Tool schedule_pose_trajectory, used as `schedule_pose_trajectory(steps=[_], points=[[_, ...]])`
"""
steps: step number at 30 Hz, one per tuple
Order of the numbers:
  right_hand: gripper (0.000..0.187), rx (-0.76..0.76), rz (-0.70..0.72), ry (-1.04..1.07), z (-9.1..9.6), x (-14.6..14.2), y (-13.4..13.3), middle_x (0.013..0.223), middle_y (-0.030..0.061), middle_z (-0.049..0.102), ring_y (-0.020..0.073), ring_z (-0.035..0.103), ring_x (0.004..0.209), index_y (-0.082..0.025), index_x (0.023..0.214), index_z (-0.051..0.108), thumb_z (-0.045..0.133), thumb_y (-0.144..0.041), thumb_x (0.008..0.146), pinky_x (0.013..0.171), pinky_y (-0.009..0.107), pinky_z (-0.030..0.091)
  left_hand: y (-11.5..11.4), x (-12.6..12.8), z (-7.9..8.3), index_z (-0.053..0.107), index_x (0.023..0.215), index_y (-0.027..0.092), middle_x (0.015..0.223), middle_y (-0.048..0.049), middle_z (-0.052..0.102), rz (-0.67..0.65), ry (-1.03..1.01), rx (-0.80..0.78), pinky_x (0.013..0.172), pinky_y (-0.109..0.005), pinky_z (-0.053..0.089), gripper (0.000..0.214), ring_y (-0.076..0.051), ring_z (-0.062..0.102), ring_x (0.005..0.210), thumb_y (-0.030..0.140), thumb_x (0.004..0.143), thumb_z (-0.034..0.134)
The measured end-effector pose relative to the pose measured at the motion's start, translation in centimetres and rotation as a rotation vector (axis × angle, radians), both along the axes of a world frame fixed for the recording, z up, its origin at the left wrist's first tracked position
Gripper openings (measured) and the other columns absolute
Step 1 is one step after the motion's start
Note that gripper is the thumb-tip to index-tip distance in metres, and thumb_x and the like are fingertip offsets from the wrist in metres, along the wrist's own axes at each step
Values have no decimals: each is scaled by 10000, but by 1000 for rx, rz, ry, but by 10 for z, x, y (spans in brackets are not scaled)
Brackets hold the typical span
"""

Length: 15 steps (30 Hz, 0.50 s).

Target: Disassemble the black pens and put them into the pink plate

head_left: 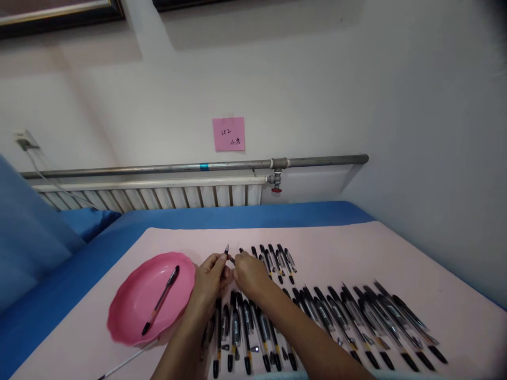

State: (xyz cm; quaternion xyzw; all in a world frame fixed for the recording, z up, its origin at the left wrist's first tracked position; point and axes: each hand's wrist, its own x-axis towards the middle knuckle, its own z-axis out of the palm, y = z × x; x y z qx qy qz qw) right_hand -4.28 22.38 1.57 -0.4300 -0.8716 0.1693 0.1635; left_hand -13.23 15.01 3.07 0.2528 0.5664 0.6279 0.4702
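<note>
Hands: two; the left grip (pixel 213 272) is closed around one pen (pixel 227 249); the right grip (pixel 242 268) is curled in beside it, next to a small dark piece (pixel 232 259), and whether it pinches that piece is hidden
Held pen: one, above the lower group; its silvery cone tip points up and away, with dark body below; the rest is covered by the fingers
Pink bowl: one, scalloped, left of the hands; it holds one ballpoint pen (pixel 160 301), clear-barrelled, black at both ends, orange near the lower end
White rod: one (pixel 129 362), thin, dark-tipped, just beside the bowl (pixel 113 322)
Pen parts: two groups, a small upper one (pixel 280 258) and a large lower one (pixel 372 316); clear barrels, black ends, orange bands; too overlapped to count surely
Tabletop: one, blue, under one pink sheet (pixel 340 253)
Wall note: one, pink, handwritten (pixel 228 134)
</note>
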Motion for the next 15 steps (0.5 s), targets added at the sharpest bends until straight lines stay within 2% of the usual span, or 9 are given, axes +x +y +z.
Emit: schedule_pose_trajectory(steps=[2,4,6,9,15], points=[[143,-169,-76,327,7,3,10,788,84,629,175,585,732,-154,799,602,484,-169,719,611,263,411,0,0,0,541,843,172,506,73,438,-9,18,-4,334,-164,82,325,-4,203,303,457,691,578],[131,-459,-155,773,12,7,20,677,32,590,137,550,630,-166,782,565,484,-236,707,495,224,375,0,0,-2,545,842,175,506,71,439,-40,54,-12,331,-165,89,324,-6,212,301,465,700,566],[157,-684,-185,1070,15,8,25,615,1,545,111,509,542,-170,750,528,499,-306,677,397,198,306,1,1,-4,545,825,175,494,70,437,-78,91,-13,328,-167,96,320,-11,227,297,470,703,560],[205,-762,-152,1127,15,6,23,600,-10,529,88,479,489,-165,716,508,532,-350,631,347,182,258,2,3,-7,539,819,173,485,68,441,-116,127,-9,324,-170,106,316,-17,243,294,468,707,553],[171,-963,-83,1132,14,-1,9,499,-52,491,52,400,407,-150,699,542,579,-243,560,328,157,201,1,2,-3,525,832,169,503,67,448,-103,138,-21,327,-158,132,327,-20,268,315,470,709,552]])
